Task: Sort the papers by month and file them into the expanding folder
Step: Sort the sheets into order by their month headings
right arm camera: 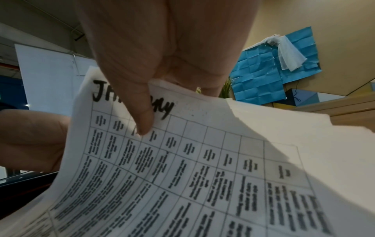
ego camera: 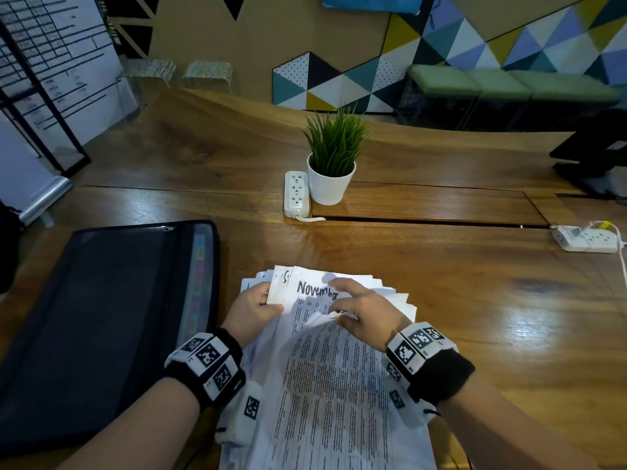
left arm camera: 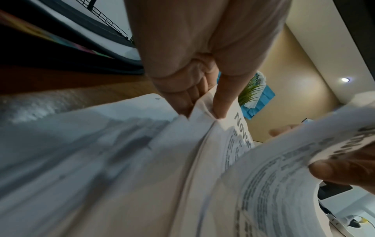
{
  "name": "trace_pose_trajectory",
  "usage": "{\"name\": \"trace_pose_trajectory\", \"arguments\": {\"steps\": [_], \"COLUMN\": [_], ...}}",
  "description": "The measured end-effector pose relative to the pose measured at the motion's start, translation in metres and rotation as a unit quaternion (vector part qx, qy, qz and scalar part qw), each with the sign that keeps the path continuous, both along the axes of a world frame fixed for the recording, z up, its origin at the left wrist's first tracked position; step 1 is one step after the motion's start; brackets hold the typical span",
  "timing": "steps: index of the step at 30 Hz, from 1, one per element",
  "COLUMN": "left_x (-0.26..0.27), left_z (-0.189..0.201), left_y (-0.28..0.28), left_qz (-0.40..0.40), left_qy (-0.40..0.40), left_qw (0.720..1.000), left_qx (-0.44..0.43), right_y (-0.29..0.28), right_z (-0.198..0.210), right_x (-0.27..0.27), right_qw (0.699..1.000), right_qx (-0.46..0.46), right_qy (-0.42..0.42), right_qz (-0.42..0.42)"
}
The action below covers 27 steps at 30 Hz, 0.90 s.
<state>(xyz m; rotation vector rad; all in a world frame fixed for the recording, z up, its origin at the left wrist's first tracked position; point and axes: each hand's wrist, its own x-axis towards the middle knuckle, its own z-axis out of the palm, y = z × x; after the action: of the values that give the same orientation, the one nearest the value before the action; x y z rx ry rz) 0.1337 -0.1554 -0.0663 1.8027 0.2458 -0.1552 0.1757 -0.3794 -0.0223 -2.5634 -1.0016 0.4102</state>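
I see left hand [ego camera: 252,308] pinching left edge of paper stack [ego camera: 339,374] on table [ego camera: 475,300]; right hand [ego camera: 363,308] pinching top January sheet [right arm camera: 202,160], November sheet [ego camera: 312,293] beneath. Expanding folder [ego camera: 101,317] flat, left of stack.

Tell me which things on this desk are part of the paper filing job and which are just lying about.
Part of the job:
papers, held by left hand and right hand
expanding folder

Lying about:
potted plant
power strip
second power strip
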Motion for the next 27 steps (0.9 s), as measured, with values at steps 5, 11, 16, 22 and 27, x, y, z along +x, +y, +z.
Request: {"name": "trace_pose_trajectory", "arguments": {"steps": [5, 11, 16, 22, 27], "left_x": [-0.002, 0.000, -0.001, 0.001, -0.001], "left_z": [0.008, 0.005, 0.000, -0.001, 0.001], "left_y": [-0.004, -0.002, 0.005, -0.001, 0.002], "left_qz": [0.001, 0.036, 0.037, 0.014, 0.000], "left_qy": [-0.015, -0.007, -0.035, -0.019, -0.014], "left_qw": [0.999, 0.999, 0.998, 0.999, 1.000], "left_qx": [-0.036, -0.031, 0.025, 0.024, 0.009], "right_y": [0.007, 0.001, -0.011, -0.012, -0.009], "right_z": [-0.002, 0.003, 0.007, -0.001, -0.008], "right_x": [0.006, -0.005, -0.022, -0.019, -0.011], "right_qw": [1.000, 1.000, 0.999, 0.995, 0.995], "right_qx": [-0.008, 0.021, 0.044, 0.085, 0.082], "right_qy": [0.008, 0.005, 0.008, 0.005, 0.002], "right_qz": [-0.010, -0.016, -0.008, -0.043, -0.057]}}
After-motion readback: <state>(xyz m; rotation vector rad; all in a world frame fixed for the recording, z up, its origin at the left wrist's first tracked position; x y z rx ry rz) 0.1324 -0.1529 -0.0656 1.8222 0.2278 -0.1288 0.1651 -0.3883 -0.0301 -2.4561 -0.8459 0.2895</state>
